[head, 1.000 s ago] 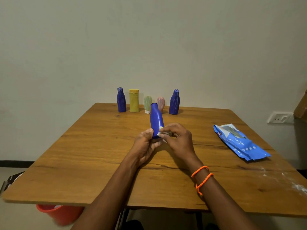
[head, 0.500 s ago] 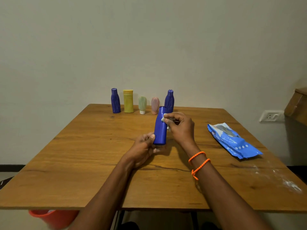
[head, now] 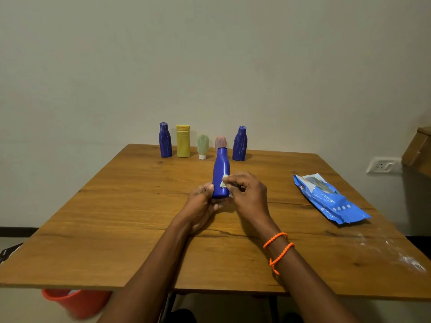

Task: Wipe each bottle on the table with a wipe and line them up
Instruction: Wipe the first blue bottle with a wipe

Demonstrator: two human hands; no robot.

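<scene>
A plain blue bottle point(head: 220, 170) stands upright over the middle of the wooden table point(head: 116, 217); my left hand point(head: 201, 206) grips its base. My right hand point(head: 248, 194) pinches a small white wipe point(head: 224, 181) against the bottle's lower right side. Along the far edge stand a ribbed blue bottle point(head: 165, 143), a yellow bottle point(head: 183, 141), a small green bottle point(head: 202, 146), a small pink bottle point(head: 220, 142) partly hidden behind the held bottle, and another ribbed blue bottle point(head: 240, 143).
A blue pack of wipes point(head: 331, 199) lies on the table's right side. White smears point(head: 410, 262) mark the near right corner. An orange bucket point(head: 77, 301) sits under the near left edge. A wall socket point(head: 382, 165) is at right.
My right hand with the wipe slid down from the bottle's upper part to its lower side. The bottle stays upright in my left hand.
</scene>
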